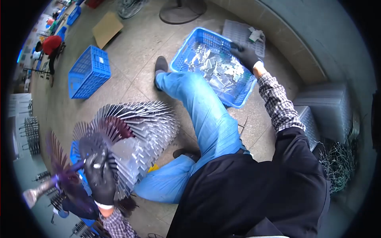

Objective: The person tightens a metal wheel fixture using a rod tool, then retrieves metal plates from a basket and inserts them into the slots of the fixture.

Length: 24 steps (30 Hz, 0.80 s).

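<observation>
My left hand, in a black glove, has its fingers curled at the inner end of a blurred purple rod; what it grips is hard to make out. Beside it many thin metal plates fan out in overlapping rows, with dark reddish fins further left. My right hand, also black-gloved, reaches over the right rim of a blue crate, fingers apart and holding nothing visible. Flat shiny pieces lie loosely inside that crate.
Another blue crate stands on the floor near a cardboard sheet. A clear tray lies behind the full crate; stacked translucent trays and tangled wires are at right. A person in red is far left.
</observation>
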Motion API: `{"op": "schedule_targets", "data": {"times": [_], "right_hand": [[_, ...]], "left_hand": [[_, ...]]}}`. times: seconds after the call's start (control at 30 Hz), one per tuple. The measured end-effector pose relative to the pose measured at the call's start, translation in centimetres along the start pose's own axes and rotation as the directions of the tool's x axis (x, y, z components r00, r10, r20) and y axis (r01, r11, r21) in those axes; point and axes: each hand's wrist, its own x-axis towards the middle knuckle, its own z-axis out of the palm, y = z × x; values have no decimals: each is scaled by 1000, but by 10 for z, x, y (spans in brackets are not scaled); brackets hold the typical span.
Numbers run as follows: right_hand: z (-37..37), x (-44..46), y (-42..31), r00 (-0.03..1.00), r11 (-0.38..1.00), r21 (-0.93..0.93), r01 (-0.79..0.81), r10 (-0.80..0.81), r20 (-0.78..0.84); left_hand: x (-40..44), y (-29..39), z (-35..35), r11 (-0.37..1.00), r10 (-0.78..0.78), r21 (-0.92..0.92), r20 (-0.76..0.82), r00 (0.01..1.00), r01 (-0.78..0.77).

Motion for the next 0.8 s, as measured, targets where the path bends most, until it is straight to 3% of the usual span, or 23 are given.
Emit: {"op": "schedule_targets", "data": {"times": [0.1,0.17,0.33,0.4,0.43,0.5,0.6,0.67,0.8], "right_hand": [[55,21,123,983,989,-20,-146,148,113],[98,22,187,996,872,-481,-86,92,-12],[143,29,192,930,816,-502,-288,363,56],[156,25,180,979,867,-492,-75,158,129],[168,22,174,978,868,-491,-81,164,129],[195,14,161,973,905,-421,55,47,227],[233,1,152,989,880,-475,19,54,138],[259,-10,151,988,833,-536,-135,153,-12],[258,-18,155,995,896,-433,-102,92,-44]], "left_hand": [[-3,-1,-6,999,-39,7,51,998,39],[-4,-3,-9,995,-96,3,82,992,96],[0,1,-15,990,-100,113,105,989,88],[-8,-6,-16,988,-138,92,112,984,128],[-13,-11,-15,984,-172,69,102,980,166],[-20,-19,-11,971,-239,20,76,968,238],[-30,-24,-7,944,-320,-61,64,945,324],[-30,-24,-7,902,-405,-137,61,912,410],[-19,-16,-7,968,-247,-28,36,968,248]]}}
